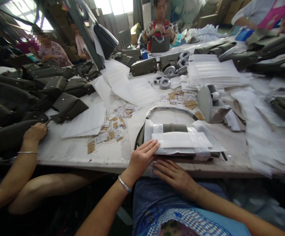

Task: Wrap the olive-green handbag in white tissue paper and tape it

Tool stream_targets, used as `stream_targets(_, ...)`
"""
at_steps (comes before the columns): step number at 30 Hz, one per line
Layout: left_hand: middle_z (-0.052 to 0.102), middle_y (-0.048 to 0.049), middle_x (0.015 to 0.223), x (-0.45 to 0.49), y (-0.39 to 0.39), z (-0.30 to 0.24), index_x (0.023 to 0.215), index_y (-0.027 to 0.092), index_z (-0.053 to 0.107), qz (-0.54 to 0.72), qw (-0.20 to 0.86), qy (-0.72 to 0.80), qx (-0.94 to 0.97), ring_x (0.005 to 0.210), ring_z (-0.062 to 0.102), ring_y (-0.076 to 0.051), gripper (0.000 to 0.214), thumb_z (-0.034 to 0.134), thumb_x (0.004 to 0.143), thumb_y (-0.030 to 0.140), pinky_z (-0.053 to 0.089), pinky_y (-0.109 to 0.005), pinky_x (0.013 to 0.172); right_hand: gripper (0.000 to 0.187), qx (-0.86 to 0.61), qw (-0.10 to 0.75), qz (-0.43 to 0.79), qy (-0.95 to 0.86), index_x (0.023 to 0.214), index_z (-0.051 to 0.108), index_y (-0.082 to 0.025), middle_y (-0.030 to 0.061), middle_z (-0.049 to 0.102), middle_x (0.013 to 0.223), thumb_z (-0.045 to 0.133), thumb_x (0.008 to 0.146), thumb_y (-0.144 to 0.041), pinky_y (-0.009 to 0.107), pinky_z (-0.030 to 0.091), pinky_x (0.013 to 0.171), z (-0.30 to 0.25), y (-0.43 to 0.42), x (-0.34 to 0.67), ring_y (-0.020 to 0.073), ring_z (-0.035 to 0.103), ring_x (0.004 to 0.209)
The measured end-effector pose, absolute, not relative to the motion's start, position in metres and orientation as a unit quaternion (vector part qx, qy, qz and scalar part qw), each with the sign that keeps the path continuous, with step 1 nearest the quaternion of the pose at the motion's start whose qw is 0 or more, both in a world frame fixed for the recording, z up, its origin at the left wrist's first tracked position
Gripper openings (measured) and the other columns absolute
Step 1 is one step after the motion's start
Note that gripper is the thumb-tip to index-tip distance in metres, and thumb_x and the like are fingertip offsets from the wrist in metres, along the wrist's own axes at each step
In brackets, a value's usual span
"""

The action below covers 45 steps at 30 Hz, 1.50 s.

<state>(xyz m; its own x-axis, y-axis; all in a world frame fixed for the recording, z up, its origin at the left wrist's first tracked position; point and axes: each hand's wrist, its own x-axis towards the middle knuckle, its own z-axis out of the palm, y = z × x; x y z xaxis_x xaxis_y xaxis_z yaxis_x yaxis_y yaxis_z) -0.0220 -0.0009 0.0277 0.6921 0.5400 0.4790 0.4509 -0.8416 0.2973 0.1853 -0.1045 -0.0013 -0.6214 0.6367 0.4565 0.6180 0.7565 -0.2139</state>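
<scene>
Dark handbags [11,101] are heaped along the left of the frame, and a co-worker's hand [35,131] rests at the near edge of that heap. A slanting metal post [83,29] at upper left blocks part of the view behind it. Loose white sheets [88,119] lie left of centre; beside them, tags [113,126] with strings are scattered over the counter [71,152]. Rolls of tape [165,83] sit at upper centre, with stacked packing sheets [205,70] to their right. A grey tape dispenser [206,101] stands just beyond the right end of the work. At top centre, a person handles another dark bag [160,45].

The wrapped handbag [174,127] lies on the counter right of centre, its film-covered handle [172,109] arched toward the top of the frame. The left hand [143,154] rests on its lower left corner, fingers extended; the thumb is hidden, so a grip cannot be confirmed. The right hand [174,175], apart and holding nothing visible, lies below the bag near the counter's edge, fingers outstretched.
</scene>
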Motion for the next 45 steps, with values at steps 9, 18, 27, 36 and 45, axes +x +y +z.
stream_targets(9, 0.057, -0.0067, 0.144, -0.02, -0.003, 0.023, 0.148, 0.021, 0.043, 0.287, 0.043, 0.273, 0.917, 0.137, 0.05, -0.02, 0.053, 0.054, 0.096, 0.014, 0.05, -0.038, 0.112, 0.026, -0.366, 0.388, 0.013, -0.846, 0.115, 0.069, -0.019, 0.0061, 0.074, 0.114, 0.052, 0.098, -0.011, 0.042, 0.059, 0.093, -0.017, -0.092, 0.167, 0.0227, 0.069, 0.108)
stream_targets(18, 0.06, -0.007, 0.141, -0.017, -0.006, 0.018, 0.145, 0.021, 0.046, 0.325, 0.023, 0.274, 0.905, 0.135, 0.052, -0.02, 0.048, 0.052, 0.098, 0.016, 0.051, -0.038, 0.11, 0.021, -0.327, 0.386, 0.054, -0.861, 0.117, 0.066, -0.019, 0.0045, 0.076, 0.103, 0.056, 0.1, -0.024, 0.039, 0.051, 0.104, 0.052, -0.08, 0.189, 0.0168, 0.07, 0.098)
stream_targets(27, 0.062, -0.0069, 0.138, -0.017, -0.006, 0.016, 0.14, 0.017, 0.052, 0.338, -0.012, 0.272, 0.901, 0.131, 0.055, -0.02, 0.042, 0.051, 0.098, 0.015, 0.053, -0.038, 0.109, 0.03, -0.565, 0.004, 0.078, -0.821, 0.114, 0.07, -0.015, 0.013, 0.072, 0.114, 0.049, 0.102, -0.032, 0.04, 0.048, 0.098, 0.076, 0.061, 0.235, 0.0269, 0.069, 0.104)
stream_targets(36, 0.063, -0.0058, 0.137, -0.017, -0.006, 0.004, 0.141, 0.019, 0.052, 0.355, -0.013, 0.276, 0.893, 0.13, 0.056, -0.02, 0.044, 0.051, 0.098, 0.012, 0.053, -0.039, 0.108, 0.032, -0.553, -0.046, 0.083, -0.828, 0.094, 0.077, -0.014, 0.0158, 0.076, 0.099, 0.048, 0.101, -0.026, 0.047, 0.034, 0.111, 0.076, 0.08, 0.186, 0.0281, 0.071, 0.101)
stream_targets(45, 0.063, -0.0056, 0.136, -0.017, -0.01, 0.006, 0.14, 0.019, 0.053, 0.362, -0.026, 0.269, 0.892, 0.129, 0.057, -0.02, 0.043, 0.052, 0.097, 0.011, 0.055, -0.038, 0.106, 0.029, -0.541, 0.035, 0.074, -0.837, 0.115, 0.07, -0.018, 0.0113, 0.069, 0.125, 0.045, 0.102, -0.02, 0.054, 0.025, 0.117, 0.073, 0.051, 0.197, 0.0266, 0.053, 0.13)
